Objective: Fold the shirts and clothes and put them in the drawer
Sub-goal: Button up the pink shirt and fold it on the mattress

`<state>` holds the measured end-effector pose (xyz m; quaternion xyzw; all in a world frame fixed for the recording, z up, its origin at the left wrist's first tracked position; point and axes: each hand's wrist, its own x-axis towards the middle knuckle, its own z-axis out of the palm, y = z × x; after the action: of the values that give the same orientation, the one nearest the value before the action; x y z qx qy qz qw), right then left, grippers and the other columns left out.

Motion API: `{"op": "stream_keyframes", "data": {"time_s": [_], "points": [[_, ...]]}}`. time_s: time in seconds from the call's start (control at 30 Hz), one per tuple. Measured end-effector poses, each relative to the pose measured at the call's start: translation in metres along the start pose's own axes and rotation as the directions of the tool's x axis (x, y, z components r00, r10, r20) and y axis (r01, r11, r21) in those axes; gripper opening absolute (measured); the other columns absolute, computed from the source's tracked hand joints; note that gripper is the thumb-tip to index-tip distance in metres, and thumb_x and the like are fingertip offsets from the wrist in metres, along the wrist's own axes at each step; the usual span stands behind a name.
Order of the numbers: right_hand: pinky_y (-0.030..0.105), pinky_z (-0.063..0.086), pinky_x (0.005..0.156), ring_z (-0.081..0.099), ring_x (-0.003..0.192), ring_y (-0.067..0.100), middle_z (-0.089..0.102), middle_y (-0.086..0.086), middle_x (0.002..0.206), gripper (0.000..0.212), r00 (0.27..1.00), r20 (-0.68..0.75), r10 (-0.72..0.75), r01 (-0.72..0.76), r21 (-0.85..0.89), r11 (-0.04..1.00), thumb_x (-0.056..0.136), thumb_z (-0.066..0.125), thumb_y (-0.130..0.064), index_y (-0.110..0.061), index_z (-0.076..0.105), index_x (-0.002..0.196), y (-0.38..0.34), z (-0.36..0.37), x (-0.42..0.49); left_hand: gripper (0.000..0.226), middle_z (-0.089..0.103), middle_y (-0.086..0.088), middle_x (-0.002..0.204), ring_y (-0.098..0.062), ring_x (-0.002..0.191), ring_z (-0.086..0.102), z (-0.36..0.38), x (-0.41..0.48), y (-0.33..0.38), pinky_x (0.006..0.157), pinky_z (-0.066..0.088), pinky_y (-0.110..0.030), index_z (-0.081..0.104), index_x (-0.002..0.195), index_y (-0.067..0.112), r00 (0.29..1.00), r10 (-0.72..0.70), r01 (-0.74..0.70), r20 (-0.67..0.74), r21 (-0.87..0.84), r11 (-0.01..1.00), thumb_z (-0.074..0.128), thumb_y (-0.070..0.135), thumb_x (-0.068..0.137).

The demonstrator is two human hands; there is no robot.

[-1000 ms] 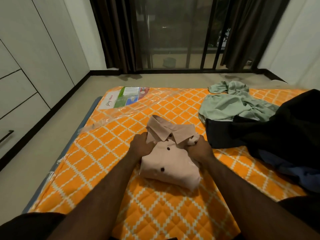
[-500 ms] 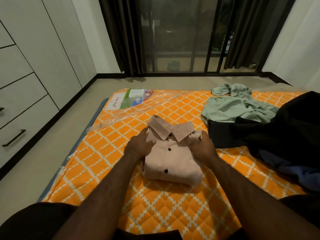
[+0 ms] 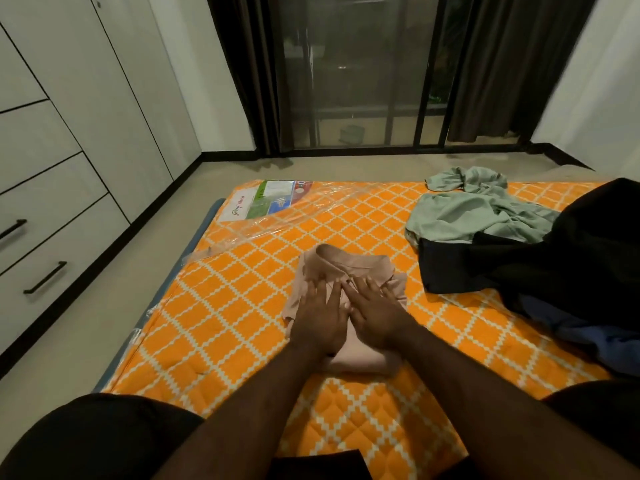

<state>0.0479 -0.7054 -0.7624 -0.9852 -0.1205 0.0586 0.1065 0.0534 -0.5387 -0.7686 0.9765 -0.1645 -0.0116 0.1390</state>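
Both hands flat on the folded pink shirt [image 3: 346, 292], which lies on the orange mattress [image 3: 242, 323] near frame centre. Left hand [image 3: 320, 322] and right hand [image 3: 375, 318] rest side by side on top, fingers straight and spread, pressing, gripping nothing. Collar points to 12 o'clock, fold bulk toward 6.

Unfolded heap at 2–3 o'clock: green garment [image 3: 474, 209], black garment [image 3: 554, 265] and a blue garment [image 3: 588, 330] under it, all well apart from the pink shirt. Drawers [image 3: 52, 244] with black handles at 9 o'clock, shut, across the floor strip. Clear plastic wrap [image 3: 284, 216] over the mattress toward 11–12 o'clock.

Risks, as judgement:
- Right edge of the shirt looks bunched at about 3 o'clock of the bundle; lifting from on top likely lets that flap spill and the fold open.
- Hands pressing only the middle: a one-sided scoop could let the lower layers sag and slide out.
- Drawers shut: carrying with both hands leaves none free for the handle; one-handed hold may collapse the fold.
- Plastic wrap is slick; dragging the shirt that way could skew it.
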Motion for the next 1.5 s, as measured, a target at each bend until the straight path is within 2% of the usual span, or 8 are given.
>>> {"op": "stream_keyframes", "data": {"time_s": [0.27, 0.43, 0.7, 1.03, 1.2, 1.27, 1.37, 1.5], "points": [[0.047, 0.008, 0.127, -0.003, 0.159, 0.027, 0.004, 0.01, 0.172, 0.073, 0.829, -0.496, 0.258, -0.166, 0.222, 0.961, 0.1, 0.048, -0.04, -0.02, 0.017, 0.163, -0.014, -0.022, -0.006, 0.08, 0.005, -0.007, 0.17, -0.022, 0.157, 0.006, -0.03, 0.021, -0.014, 0.124, 0.016, -0.038, 0.011, 0.162, 0.017, 0.903, -0.319, 0.108, -0.287, -0.567, 0.817, 0.054, 0.047, 0.101], [0.041, 0.033, 0.116, 0.019, 0.154, 0.033, 0.013, 0.013, 0.169, 0.074, 0.702, -0.209, 0.681, -0.316, 0.766, 0.561, 0.103, 0.056, -0.025, -0.013, 0.015, 0.163, -0.016, -0.033, 0.003, 0.082, 0.026, -0.004, 0.166, -0.024, 0.15, 0.029, -0.036, 0.039, -0.008, 0.119, 0.031, -0.039, 0.014, 0.161, 0.025, 0.933, -0.295, 0.078, -0.205, -0.685, 0.724, 0.063, 0.043, 0.097], [0.031, 0.045, 0.077, 0.063, 0.109, 0.031, 0.066, 0.018, 0.126, 0.052, 0.61, -0.205, 0.765, -0.244, 0.87, 0.428, 0.096, 0.061, -0.009, -0.015, 0.046, 0.146, 0.002, -0.031, 0.01, 0.055, 0.05, 0.009, 0.139, -0.012, 0.112, 0.056, -0.057, 0.053, -0.009, 0.062, 0.048, -0.016, 0.037, 0.153, 0.026, 0.903, -0.424, 0.146, 0.07, -0.978, 0.151, 0.059, 0.033, 0.103], [0.032, 0.052, 0.062, 0.069, 0.099, 0.028, 0.068, 0.011, 0.116, 0.049, 0.687, -0.126, 0.716, -0.063, 0.971, 0.232, 0.09, 0.07, 0.002, -0.017, 0.056, 0.134, 0.016, -0.044, 0.025, 0.012, 0.066, 0.001, 0.095, -0.029, 0.092, 0.067, -0.06, 0.08, -0.01, 0.07, 0.054, -0.043, 0.057, 0.105, 0.023, 0.858, -0.496, 0.122, -0.133, -0.885, 0.449, 0.065, 0.024, 0.096], [0.042, 0.059, 0.068, 0.073, 0.084, 0.029, 0.076, 0.017, 0.097, 0.034, 0.817, 0.001, 0.577, 0.126, 0.975, -0.18, 0.094, 0.061, 0.008, -0.017, 0.064, 0.117, 0.021, -0.064, 0.039, 0.008, 0.065, -0.016, 0.106, -0.033, 0.094, 0.063, -0.059, 0.076, -0.01, 0.083, 0.052, -0.049, 0.061, 0.102, 0.019, 0.893, -0.431, -0.2, -0.13, -0.972, -0.122, 0.058, 0.011, 0.102], [0.045, 0.06, 0.077, 0.072, 0.09, 0.025, 0.074, 0.015, 0.105, 0.035, 0.813, -0.021, 0.581, 0.05, 0.998, -0.033, 0.092, 0.064, 0.004, -0.019, 0.061, 0.118, 0.023, -0.058, 0.045, 0.007, 0.068, -0.016, 0.107, -0.032, 0.093, 0.066, -0.061, 0.073, -0.015, 0.083, 0.054, -0.049, 0.06, 0.105, 0.018, 0.916, -0.391, -0.191, -0.091, -0.956, -0.224, 0.058, 0.013, 0.102], [0.037, 0.049, 0.072, 0.06, 0.09, 0.022, 0.066, 0.013, 0.112, 0.037, 0.689, -0.22, 0.691, -0.247, 0.825, 0.508, 0.082, 0.072, -0.003, -0.013, 0.058, 0.114, 0.026, -0.037, 0.047, 0.016, 0.074, -0.008, 0.107, -0.028, 0.093, 0.072, -0.05, 0.07, -0.017, 0.084, 0.058, -0.051, 0.059, 0.115, 0.022, 0.939, -0.335, -0.081, -0.081, -0.997, 0.012, 0.062, 0.014, 0.101], [0.033, 0.042, 0.068, 0.061, 0.085, 0.032, 0.066, 0.014, 0.097, 0.011, 0.6, -0.242, 0.763, -0.309, 0.809, 0.5, 0.085, 0.062, -0.006, -0.014, 0.06, 0.092, 0.02, -0.039, 0.042, 0.029, 0.075, 0.001, 0.111, -0.023, 0.098, 0.073, -0.041, 0.073, -0.015, 0.087, 0.058, -0.057, 0.059, 0.127, 0.027, 0.91, -0.405, -0.006, -0.089, -0.98, 0.201, 0.065, 0.018, 0.099]]}}
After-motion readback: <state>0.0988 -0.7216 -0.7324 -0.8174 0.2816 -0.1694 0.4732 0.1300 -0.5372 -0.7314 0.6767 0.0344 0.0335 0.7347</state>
